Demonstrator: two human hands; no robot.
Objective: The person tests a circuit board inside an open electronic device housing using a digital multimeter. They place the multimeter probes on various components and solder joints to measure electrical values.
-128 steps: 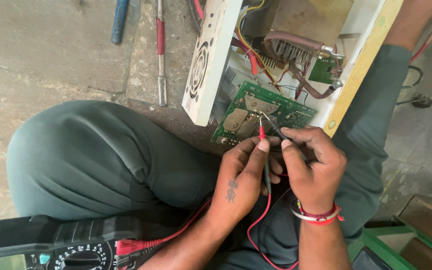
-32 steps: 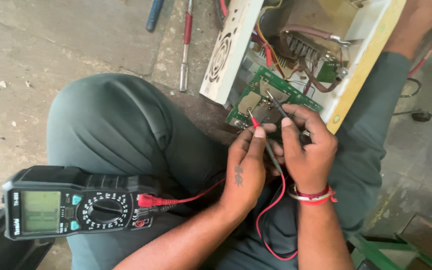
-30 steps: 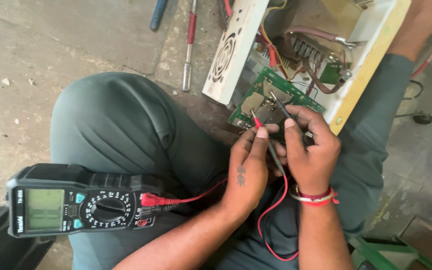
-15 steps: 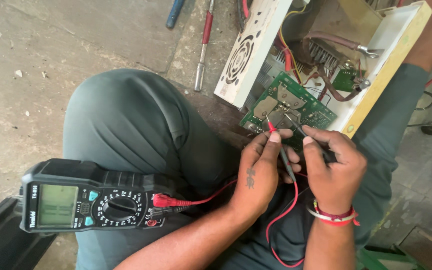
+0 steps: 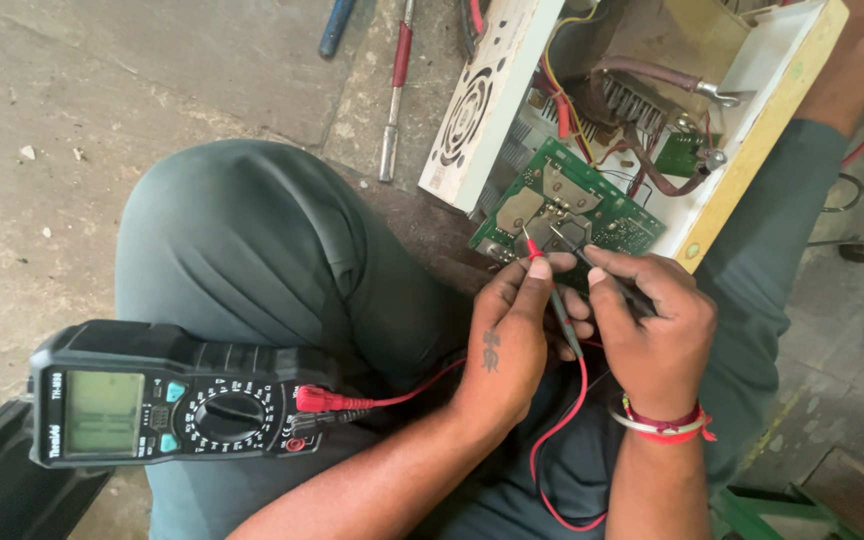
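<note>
1. The floor (image 5: 102, 130) is rough grey concrete; a screwdriver (image 5: 395, 90) lies at its far edge.
2. The left hand (image 5: 507, 345) pinches the red probe (image 5: 530, 247), and the right hand (image 5: 652, 330) grips the black probe (image 5: 577, 245), both on the green circuit board (image 5: 592, 205).
3. The multimeter (image 5: 167, 400) rests on the left thigh.

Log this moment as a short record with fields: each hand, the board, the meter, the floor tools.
Left hand: pinches the red probe, tip on the green circuit board.
Right hand: holds the black probe, tip also on the board.
Board: sits tilted in an opened white casing with wires.
Multimeter: black, rests on the person's left thigh, red lead plugged in.
Floor: red-handled screwdriver, blue-handled tool.
</note>
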